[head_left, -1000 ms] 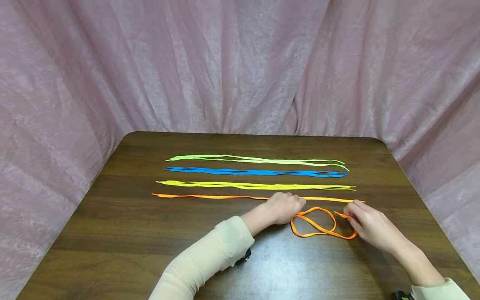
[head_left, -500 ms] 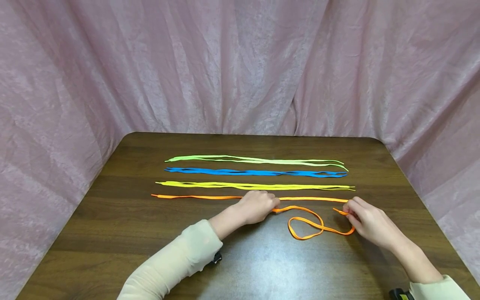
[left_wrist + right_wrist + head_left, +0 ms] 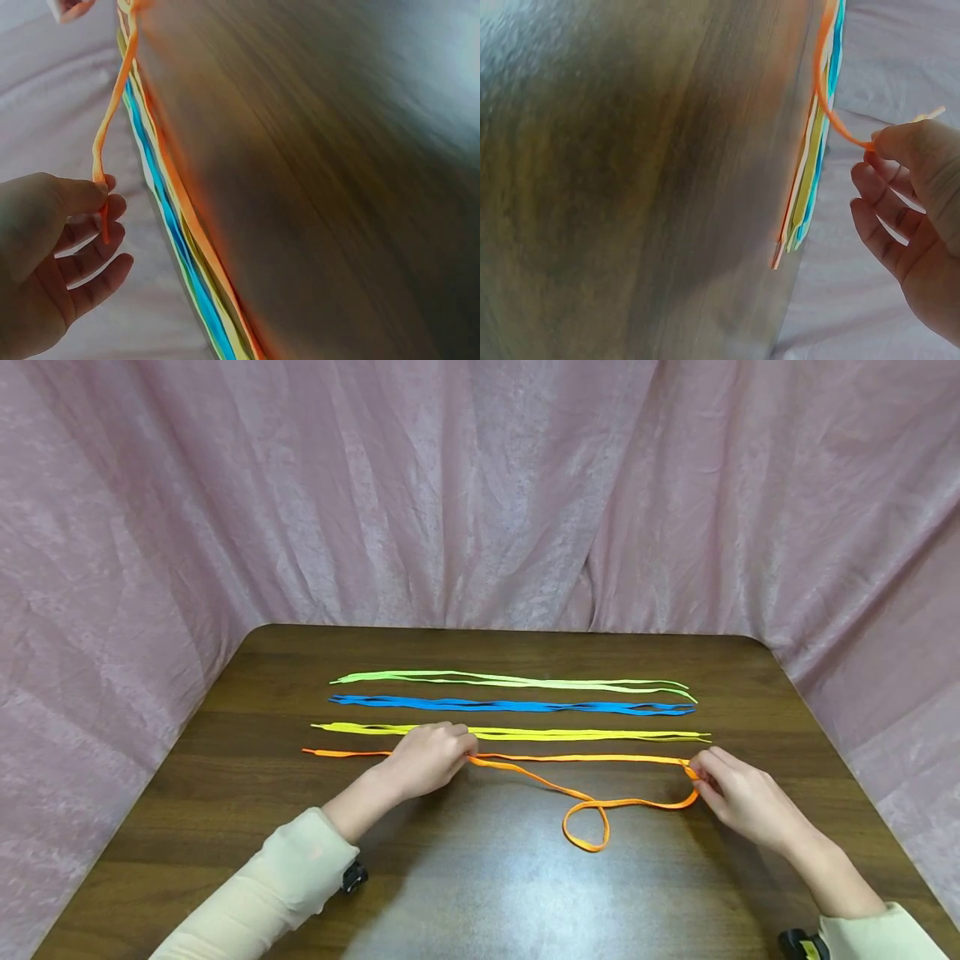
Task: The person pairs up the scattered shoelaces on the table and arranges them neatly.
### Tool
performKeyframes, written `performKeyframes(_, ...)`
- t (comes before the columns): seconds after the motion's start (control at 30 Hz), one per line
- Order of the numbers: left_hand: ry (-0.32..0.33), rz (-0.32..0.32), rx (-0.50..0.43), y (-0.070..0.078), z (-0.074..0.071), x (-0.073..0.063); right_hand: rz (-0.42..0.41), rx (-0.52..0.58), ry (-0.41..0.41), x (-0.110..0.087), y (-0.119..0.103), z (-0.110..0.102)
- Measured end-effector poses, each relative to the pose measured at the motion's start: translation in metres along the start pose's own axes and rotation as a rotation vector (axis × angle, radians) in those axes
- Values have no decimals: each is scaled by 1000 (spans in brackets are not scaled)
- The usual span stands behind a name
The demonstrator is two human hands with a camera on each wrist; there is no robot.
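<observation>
An orange shoelace (image 3: 555,785) runs between my two hands, with a small loop lying on the table near its middle. My left hand (image 3: 433,758) pinches one end of it between thumb and forefinger; the tip (image 3: 105,225) pokes out below the fingers in the left wrist view. Near the other end, my right hand (image 3: 738,797) pinches the lace, and a short tip (image 3: 930,115) shows past the thumb in the right wrist view. Just beyond my hands lies another orange shoelace (image 3: 585,757), stretched straight across the table and partly hidden behind the left hand.
Farther back on the brown wooden table (image 3: 225,827), yellow laces (image 3: 570,734), blue laces (image 3: 510,704) and light green laces (image 3: 525,682) lie in parallel rows. A pink curtain (image 3: 480,493) hangs behind and along both sides.
My left hand has slid far to the left with its lace end, drawing the tangled loops out into one smaller loop. My right hand has stayed nearly in place.
</observation>
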State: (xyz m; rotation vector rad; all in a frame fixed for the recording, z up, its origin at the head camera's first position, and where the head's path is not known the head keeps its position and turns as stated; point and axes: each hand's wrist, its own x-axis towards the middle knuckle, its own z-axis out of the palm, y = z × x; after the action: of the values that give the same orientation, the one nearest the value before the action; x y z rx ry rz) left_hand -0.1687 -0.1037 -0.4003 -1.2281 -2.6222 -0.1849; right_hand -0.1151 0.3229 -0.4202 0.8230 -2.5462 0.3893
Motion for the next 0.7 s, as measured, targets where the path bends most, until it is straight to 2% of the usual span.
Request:
performKeyframes(0.37, -13, -203, -27, -39, -15, -51, 11, -7, -11, 3, 4, 0)
performKeyframes(0.7, -45, -390, -40, -70, -19, -94, 37, 16, -1, 1, 12, 0)
